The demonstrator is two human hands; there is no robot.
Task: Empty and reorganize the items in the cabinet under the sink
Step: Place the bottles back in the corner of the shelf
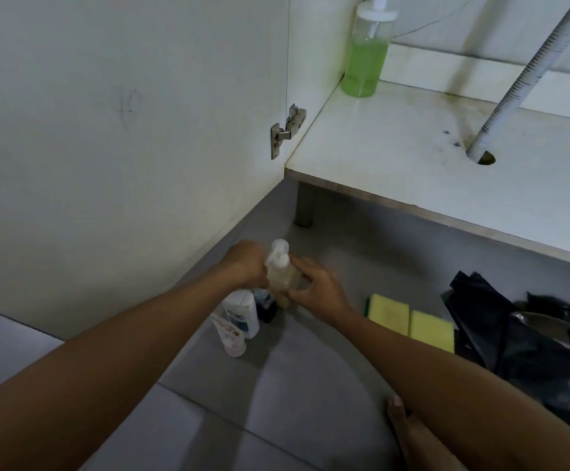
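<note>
Both hands close on one clear pump bottle standing on the floor: left hand wraps its far-left side, right hand clamps its right side. Just nearer than the grip stand two white bottles and a dark item. Right of the grip lie two yellow sponges. Beyond it, a green soap dispenser stands on the cabinet shelf.

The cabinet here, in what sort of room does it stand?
Probably a kitchen, at the open under-sink cabinet: a corrugated drain hose passes through the cabinet floor, a pump bottle of green liquid stands inside, and yellow sponges lie on the floor tiles.
</note>
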